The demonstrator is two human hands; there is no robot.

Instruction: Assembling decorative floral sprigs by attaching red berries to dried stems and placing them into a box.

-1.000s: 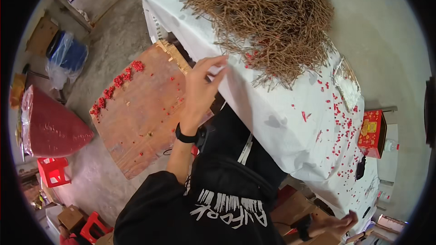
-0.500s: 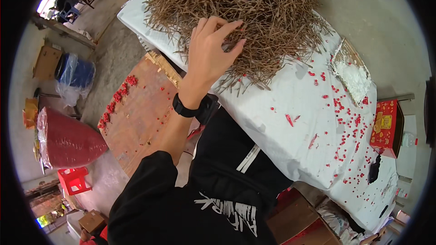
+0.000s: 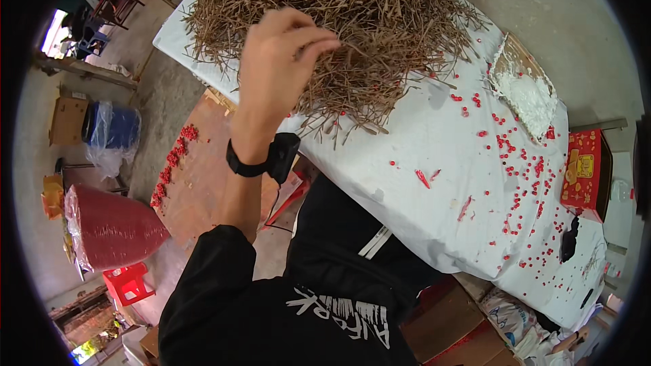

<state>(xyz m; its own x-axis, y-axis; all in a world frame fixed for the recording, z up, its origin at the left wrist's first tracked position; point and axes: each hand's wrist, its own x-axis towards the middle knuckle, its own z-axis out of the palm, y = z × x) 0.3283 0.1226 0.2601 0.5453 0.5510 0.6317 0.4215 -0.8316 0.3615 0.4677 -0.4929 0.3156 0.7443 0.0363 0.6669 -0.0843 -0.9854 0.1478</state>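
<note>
My left hand [image 3: 279, 61], wearing a black wrist strap [image 3: 254, 166], is over the near left part of a big heap of thin brown twigs [image 3: 380, 20]. Its thumb and forefinger come together in a pinch, slightly blurred. Whatever is between the fingertips cannot be told from the twigs behind. The heap lies on a table with a white cover [image 3: 380, 183]. A few small red beads show among the near ends of the twigs. No part of my right hand shows.
Loose red beads [image 3: 515, 196] are scattered over the cover's right side, beside a board with white crumbly material [image 3: 525, 102] and a red box [image 3: 583, 173]. At left, a brown wooden board [image 3: 203, 176] bears red bead clusters [image 3: 178, 152]. A red wrapped roll [image 3: 115, 227] stands beyond.
My left hand has shifted left and slightly up, its thumb and forefinger closing from apart into a pinch. The whole view has shifted a little too.
</note>
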